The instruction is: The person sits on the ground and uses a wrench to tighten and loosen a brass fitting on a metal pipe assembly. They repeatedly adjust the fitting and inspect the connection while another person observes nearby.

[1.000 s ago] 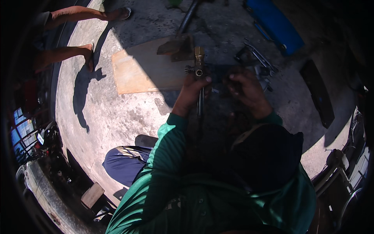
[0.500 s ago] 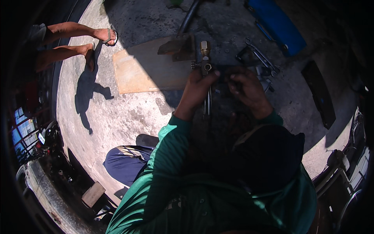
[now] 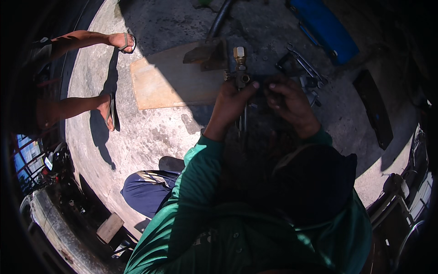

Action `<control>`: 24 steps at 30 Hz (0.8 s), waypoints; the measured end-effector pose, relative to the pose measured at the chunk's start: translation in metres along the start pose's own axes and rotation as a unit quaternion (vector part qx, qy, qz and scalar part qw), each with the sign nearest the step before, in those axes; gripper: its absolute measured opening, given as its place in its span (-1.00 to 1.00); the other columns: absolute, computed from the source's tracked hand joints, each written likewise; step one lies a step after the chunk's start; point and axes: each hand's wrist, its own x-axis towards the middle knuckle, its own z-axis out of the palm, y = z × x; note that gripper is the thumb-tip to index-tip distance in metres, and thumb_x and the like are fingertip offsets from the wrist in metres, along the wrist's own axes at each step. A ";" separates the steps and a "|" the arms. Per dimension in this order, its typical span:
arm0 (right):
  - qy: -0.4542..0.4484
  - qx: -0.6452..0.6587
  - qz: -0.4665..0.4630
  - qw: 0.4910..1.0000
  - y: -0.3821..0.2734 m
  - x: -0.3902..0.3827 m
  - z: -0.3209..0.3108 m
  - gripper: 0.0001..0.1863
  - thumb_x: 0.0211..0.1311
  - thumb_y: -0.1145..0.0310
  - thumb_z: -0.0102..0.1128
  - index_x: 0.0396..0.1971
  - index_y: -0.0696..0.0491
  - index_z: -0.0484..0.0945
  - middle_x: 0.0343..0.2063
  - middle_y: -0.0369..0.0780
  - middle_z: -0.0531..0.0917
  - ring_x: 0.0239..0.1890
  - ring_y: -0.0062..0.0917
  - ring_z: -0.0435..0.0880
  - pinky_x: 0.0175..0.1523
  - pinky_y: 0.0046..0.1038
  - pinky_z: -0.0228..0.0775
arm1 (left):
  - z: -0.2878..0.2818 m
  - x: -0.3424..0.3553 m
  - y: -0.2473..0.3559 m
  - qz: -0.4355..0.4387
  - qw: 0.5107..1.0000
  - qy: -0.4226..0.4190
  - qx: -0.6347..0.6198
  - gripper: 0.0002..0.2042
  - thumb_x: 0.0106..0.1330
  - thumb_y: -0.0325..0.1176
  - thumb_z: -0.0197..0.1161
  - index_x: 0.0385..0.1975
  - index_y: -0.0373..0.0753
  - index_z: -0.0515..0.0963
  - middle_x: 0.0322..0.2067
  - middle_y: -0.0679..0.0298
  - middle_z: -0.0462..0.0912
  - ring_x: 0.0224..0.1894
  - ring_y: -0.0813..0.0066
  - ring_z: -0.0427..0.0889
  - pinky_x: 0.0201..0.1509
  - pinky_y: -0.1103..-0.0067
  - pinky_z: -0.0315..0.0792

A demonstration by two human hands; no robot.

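Note:
My left hand (image 3: pixel 230 107) is closed around a metal torch-like fitting (image 3: pixel 240 58) with a brass hex nut on its upper end and a side port. Thin metal tubes (image 3: pixel 243 119) run from it down past my thumb toward my body. Just to the right, my right hand (image 3: pixel 292 104) is raised with its fingers curled in a pinch, close to the side port but apart from my left thumb. Deep shade hides what, if anything, sits between those fingertips.
Past my right hand lie wrenches (image 3: pixel 308 67) and a blue toolbox piece (image 3: pixel 325 32). A flat tan board (image 3: pixel 166 84) bears a rusty metal piece (image 3: pixel 203 54). A dark long plate (image 3: pixel 374 109) lies far right. At left are a bystander's sandalled feet (image 3: pixel 107 112).
The bystander's nearer foot has stepped toward me. My hands stay almost in place; the fitting in my left hand has shifted very slightly.

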 end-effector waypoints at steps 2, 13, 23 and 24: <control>-0.002 0.004 0.000 1.000 -0.001 0.000 0.000 -0.80 0.29 0.44 0.18 -0.13 0.17 0.54 -0.44 -0.23 0.56 -0.57 -0.65 0.44 -0.54 -0.63 0.22 | 0.000 0.000 0.002 0.000 1.000 -0.001 0.030 -0.78 0.32 -0.26 0.36 -0.38 -0.30 0.58 -0.52 0.40 0.57 -0.43 0.69 0.49 -0.36 0.59 0.36; 0.006 0.010 0.014 1.000 -0.002 0.000 -0.001 -0.81 0.30 0.43 0.19 -0.14 0.16 0.54 -0.42 -0.21 0.59 -0.55 -0.65 0.48 -0.53 -0.63 0.26 | 0.000 0.001 -0.003 -0.013 0.999 -0.036 0.029 -0.76 0.34 -0.24 0.35 -0.28 -0.33 0.59 -0.43 0.37 0.61 -0.35 0.67 0.52 -0.29 0.61 0.39; 0.011 0.015 0.016 1.000 0.000 0.001 -0.007 -0.77 0.29 0.41 0.18 -0.11 0.17 0.56 -0.36 -0.18 0.66 -0.51 -0.61 0.53 -0.48 -0.59 0.34 | 0.000 0.007 -0.026 -0.051 0.997 0.016 -0.061 -0.74 0.34 -0.21 0.35 -0.27 -0.32 0.58 -0.42 0.36 0.61 -0.34 0.64 0.53 -0.26 0.57 0.42; 0.007 0.017 0.015 1.000 0.001 0.001 -0.009 -0.77 0.29 0.41 0.18 -0.10 0.17 0.57 -0.35 -0.18 0.67 -0.51 -0.60 0.53 -0.47 -0.59 0.35 | -0.001 0.007 -0.026 -0.055 0.996 0.009 -0.066 -0.74 0.34 -0.22 0.35 -0.27 -0.32 0.58 -0.42 0.36 0.61 -0.34 0.65 0.53 -0.27 0.58 0.42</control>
